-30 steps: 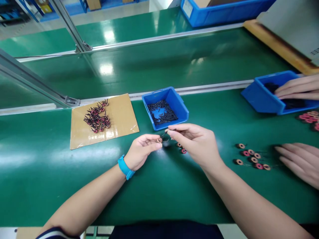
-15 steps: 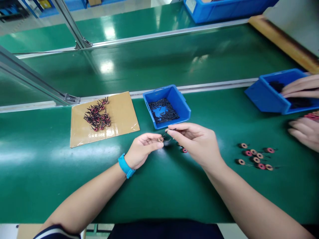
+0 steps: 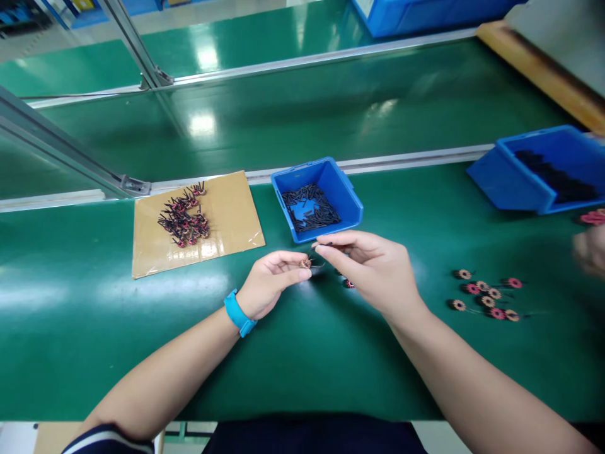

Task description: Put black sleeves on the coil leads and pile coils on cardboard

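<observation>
Between thumb and fingers, my left hand [image 3: 269, 280] pinches a small wound toroid coil [image 3: 305, 263] with thin wire leads. My right hand [image 3: 371, 265] is closed at the coil's upper right, gripping a short black sleeve [image 3: 326, 244] by a lead. Whether the lead runs inside the sleeve is too small to tell. Just beyond my fingers stands a blue bin [image 3: 352, 217] holding many short black sleeves [image 3: 314, 208]. Partly hidden behind my right hand, another coil [image 3: 349, 284] lies on the green table [image 3: 302, 366].
On the left, a cardboard sheet [image 3: 231, 214] carries a pile of coils with black-sleeved leads [image 3: 184, 217]. Loose coils [image 3: 486, 296] lie at right. A second blue bin [image 3: 515, 183] holds black pieces, and a co-worker's blurred hand [image 3: 590, 249] is at the right edge.
My hands hold nearly the same pose around the coil. The co-worker's hand has left the right bin, and their other hand has moved toward the right edge.
</observation>
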Demonstrator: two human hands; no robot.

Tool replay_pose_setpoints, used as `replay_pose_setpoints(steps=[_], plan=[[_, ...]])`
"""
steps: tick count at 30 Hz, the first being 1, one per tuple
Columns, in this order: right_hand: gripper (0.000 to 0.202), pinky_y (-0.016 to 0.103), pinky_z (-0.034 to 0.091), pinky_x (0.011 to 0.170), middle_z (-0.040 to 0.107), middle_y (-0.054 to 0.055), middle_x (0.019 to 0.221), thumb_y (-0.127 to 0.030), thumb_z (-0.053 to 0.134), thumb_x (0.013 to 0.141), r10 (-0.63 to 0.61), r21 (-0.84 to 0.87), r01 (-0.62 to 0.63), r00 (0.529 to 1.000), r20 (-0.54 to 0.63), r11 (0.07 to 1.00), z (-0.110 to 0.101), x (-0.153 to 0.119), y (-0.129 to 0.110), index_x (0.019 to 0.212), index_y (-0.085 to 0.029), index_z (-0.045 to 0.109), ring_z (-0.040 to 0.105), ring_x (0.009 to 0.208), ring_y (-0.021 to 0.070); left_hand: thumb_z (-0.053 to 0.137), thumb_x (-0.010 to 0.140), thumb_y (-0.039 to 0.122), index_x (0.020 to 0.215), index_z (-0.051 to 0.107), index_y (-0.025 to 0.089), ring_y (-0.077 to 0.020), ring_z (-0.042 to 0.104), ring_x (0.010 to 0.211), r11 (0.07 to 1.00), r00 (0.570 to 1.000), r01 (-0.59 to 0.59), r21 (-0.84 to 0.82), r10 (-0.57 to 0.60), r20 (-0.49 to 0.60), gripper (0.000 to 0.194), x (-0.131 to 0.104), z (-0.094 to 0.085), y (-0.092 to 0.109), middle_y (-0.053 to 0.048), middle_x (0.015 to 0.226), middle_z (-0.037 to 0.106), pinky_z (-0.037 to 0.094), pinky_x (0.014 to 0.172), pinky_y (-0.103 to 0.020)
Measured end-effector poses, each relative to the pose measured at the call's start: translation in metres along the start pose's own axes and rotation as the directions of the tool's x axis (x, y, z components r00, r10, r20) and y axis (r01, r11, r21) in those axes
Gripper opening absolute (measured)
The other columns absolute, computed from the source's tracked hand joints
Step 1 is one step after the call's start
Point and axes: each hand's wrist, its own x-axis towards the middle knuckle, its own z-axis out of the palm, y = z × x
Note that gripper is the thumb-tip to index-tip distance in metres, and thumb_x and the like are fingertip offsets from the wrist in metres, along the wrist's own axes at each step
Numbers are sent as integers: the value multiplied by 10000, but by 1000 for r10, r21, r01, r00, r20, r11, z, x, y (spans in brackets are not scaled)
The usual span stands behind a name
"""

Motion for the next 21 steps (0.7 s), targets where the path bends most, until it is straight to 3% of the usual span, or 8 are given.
replay_pose_setpoints(steps=[7, 12, 18, 21], plan=[[83, 305, 549, 640, 733, 26, 810, -231, 666, 728, -34, -146, 41, 998, 47, 988, -4, 0, -7, 788, -205, 717, 664, 678, 159, 817, 533, 163, 761, 693, 166, -82, 596, 665, 999, 999, -35, 33, 35, -11, 259, 0, 0, -2, 7, 725, 686, 463, 703, -257], [108, 343, 566, 717, 736, 17, 877, -225, 632, 758, -23, -181, 49, 990, 139, 982, -8, 0, -13, 802, -241, 729, 680, 763, 182, 812, 532, 134, 758, 686, 168, -88, 604, 671, 995, 997, -81, 55, 82, -10, 261, 1, -1, -4, 8, 727, 690, 481, 709, -265], [178, 350, 544, 834, 729, 15, 957, -211, 592, 786, -40, -123, 72, 969, 245, 990, -12, 1, -13, 879, -259, 735, 671, 900, 183, 812, 528, 116, 790, 690, 174, -87, 605, 694, 995, 995, -94, 43, 95, -16, 295, 1, -1, -4, 14, 732, 685, 483, 732, -265], [177, 347, 528, 865, 717, 21, 994, -226, 588, 795, -58, -62, 73, 975, 217, 995, -13, 3, -10, 887, -262, 735, 653, 951, 179, 810, 530, 113, 825, 696, 179, -93, 611, 714, 996, 996, -82, 28, 83, -30, 323, 2, -2, -4, 12, 741, 688, 479, 754, -274]])
